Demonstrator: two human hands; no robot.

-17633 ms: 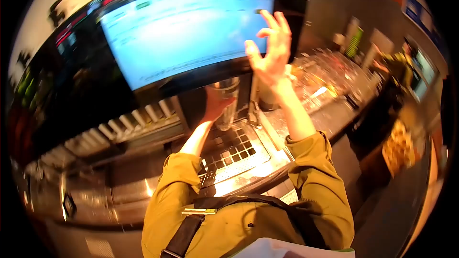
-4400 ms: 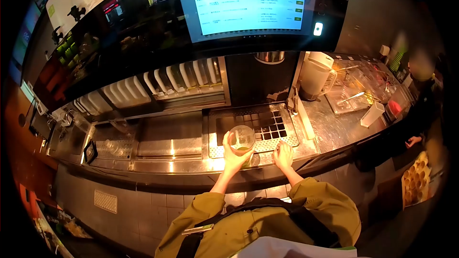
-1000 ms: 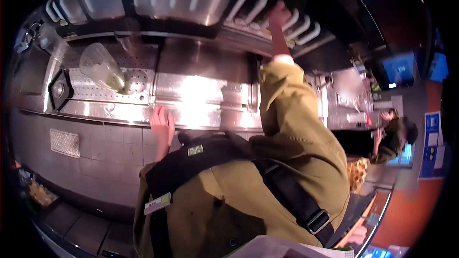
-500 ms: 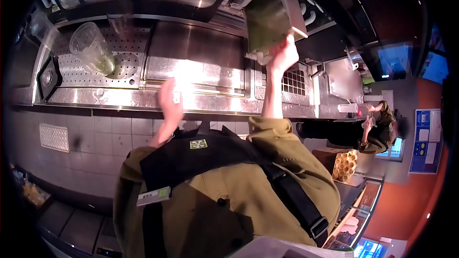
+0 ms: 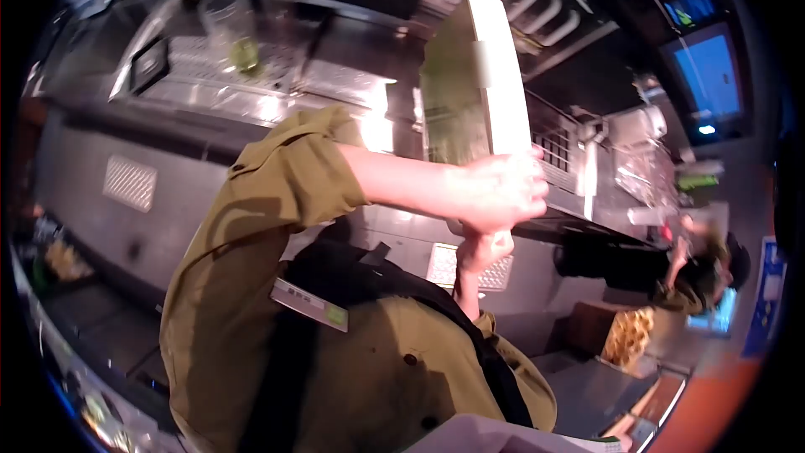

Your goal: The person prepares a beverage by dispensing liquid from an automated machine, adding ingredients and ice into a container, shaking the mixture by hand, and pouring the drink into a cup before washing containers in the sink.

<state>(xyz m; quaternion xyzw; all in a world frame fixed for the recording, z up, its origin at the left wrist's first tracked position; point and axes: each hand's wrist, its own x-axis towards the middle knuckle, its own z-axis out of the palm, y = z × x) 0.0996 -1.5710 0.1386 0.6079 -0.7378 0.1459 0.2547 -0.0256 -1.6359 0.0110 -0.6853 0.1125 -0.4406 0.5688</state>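
Note:
A long, translucent bin (image 5: 459,92) with green inside and a pale lid or side stands out over the counter's front edge, tilted. My left hand (image 5: 503,191) reaches across from the left, its fingers closed round the bin's near end. Just below it, touching it, my right hand (image 5: 485,250) is closed on the same end; the part it grips is mostly hidden. A clear cup (image 5: 231,29) with some green at its bottom rests on the perforated drain tray (image 5: 197,75) at the upper left.
Handled bins (image 5: 549,21) line the shelf behind the counter. At the right are a grid drain (image 5: 555,147), a white pitcher (image 5: 637,124) and clear plastic items (image 5: 646,172). Another person (image 5: 700,273) is farther right. A honeycomb-like stack (image 5: 631,337) stands lower right.
The bin has come out from the shelf and closer to me. My left hand has swung from the counter's front across to the bin. My right hand has moved down with it.

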